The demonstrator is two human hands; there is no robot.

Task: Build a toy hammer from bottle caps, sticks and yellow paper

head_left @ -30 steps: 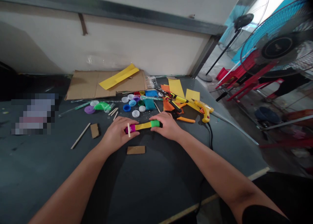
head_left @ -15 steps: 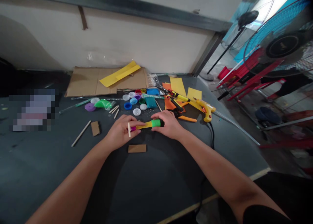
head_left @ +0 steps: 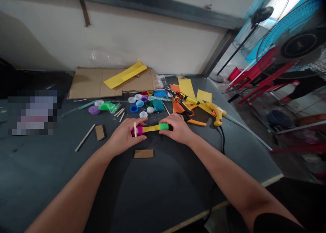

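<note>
Between my hands is a small craft model made of coloured bottle caps joined by a yellow strip (head_left: 150,128). Its left end is a magenta cap (head_left: 138,131) with a short pale stick (head_left: 135,129) across it. My left hand (head_left: 124,132) curls loosely around that end, thumb below and fingers above. At the other end, my right hand (head_left: 177,128) grips the green cap (head_left: 163,126) and a dark part beside it, mostly covered by my fingers. Just below on the table lies a small cardboard rectangle (head_left: 144,154).
Behind my hands are loose bottle caps (head_left: 133,109), short sticks (head_left: 119,112), pliers (head_left: 183,105) and orange and yellow paper (head_left: 187,88). A yellow glue gun (head_left: 217,114) with a black cord lies right. A cardboard sheet (head_left: 94,82) rests by the wall; a fan (head_left: 297,46) stands right.
My left fingers have spread and drawn back from the yellow strip, showing more of the magenta cap. My right hand stays on the green end. The view has shifted slightly.
</note>
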